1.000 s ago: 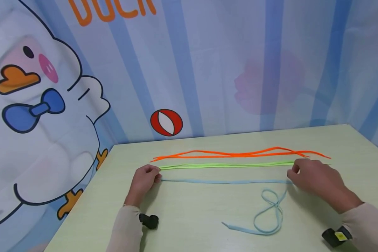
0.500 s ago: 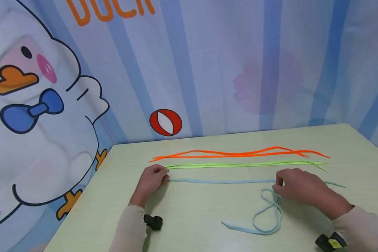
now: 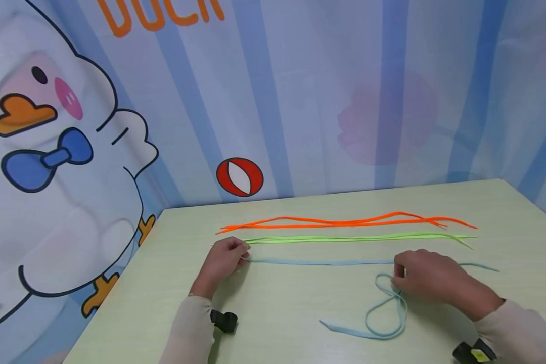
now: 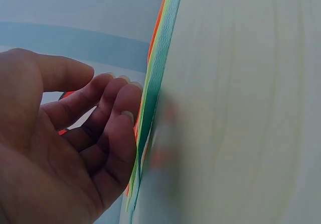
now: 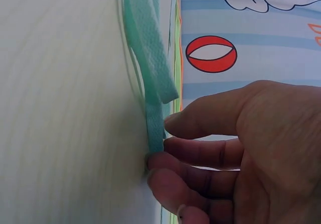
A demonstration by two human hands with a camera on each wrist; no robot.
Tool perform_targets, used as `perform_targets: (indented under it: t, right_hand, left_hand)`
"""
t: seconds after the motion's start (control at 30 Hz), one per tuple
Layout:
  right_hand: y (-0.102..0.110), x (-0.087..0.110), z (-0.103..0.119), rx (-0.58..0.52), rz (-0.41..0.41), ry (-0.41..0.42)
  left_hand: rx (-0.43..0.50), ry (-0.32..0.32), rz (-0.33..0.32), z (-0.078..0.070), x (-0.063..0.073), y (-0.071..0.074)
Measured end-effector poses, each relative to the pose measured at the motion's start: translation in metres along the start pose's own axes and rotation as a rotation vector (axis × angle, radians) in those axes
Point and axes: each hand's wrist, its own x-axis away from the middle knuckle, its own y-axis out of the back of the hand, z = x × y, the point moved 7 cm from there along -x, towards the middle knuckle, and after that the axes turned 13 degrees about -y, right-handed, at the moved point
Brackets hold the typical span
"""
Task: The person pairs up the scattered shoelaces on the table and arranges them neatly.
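A light blue shoelace [image 3: 318, 262] lies nearly straight across the table, passing behind my right hand. Nearer the front edge, a looped blue shoelace [image 3: 366, 333] runs up towards the same hand. My left hand [image 3: 223, 263] is at the left end of the straight lace, fingers loosely bent and thumb apart, the little-finger side right against the lace in the left wrist view. My right hand [image 3: 429, 277] is low over the top of the loop; in the right wrist view its fingertips [image 5: 165, 184] are right at the lace, with thumb and index finger apart.
Behind the blue lace lie green shoelaces [image 3: 336, 238] in a straight bundle, then orange shoelaces [image 3: 346, 223], slightly crossed. A printed cloth [image 3: 318, 101] with a duck and a ball hangs behind the pale table [image 3: 273, 313].
My right hand has moved left and towards me, from the right end of the green laces to the looped blue lace, uncovering the green ends. My left hand has shifted slightly right.
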Motion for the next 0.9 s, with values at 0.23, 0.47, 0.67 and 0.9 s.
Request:
perform_targets:
  t: [0.23, 0.47, 0.67, 0.9]
  right_hand:
    - [-0.002, -0.001, 0.003, -0.03, -0.023, 0.024]
    - [-0.003, 0.0, 0.008, -0.055, -0.073, 0.056]
    - [0.0, 0.001, 0.012, -0.1, -0.104, 0.077]
    - [0.009, 0.003, 0.022, -0.177, -0.172, 0.141]
  left_hand:
    - [0.004, -0.024, 0.024, -0.006, 0.002, -0.006]
    - [0.011, -0.074, 0.068, -0.012, 0.005, -0.014]
    - [0.001, -0.125, 0.131, -0.015, 0.006, -0.022]
    - [-0.001, -0.157, 0.209, -0.021, 0.009, -0.032]
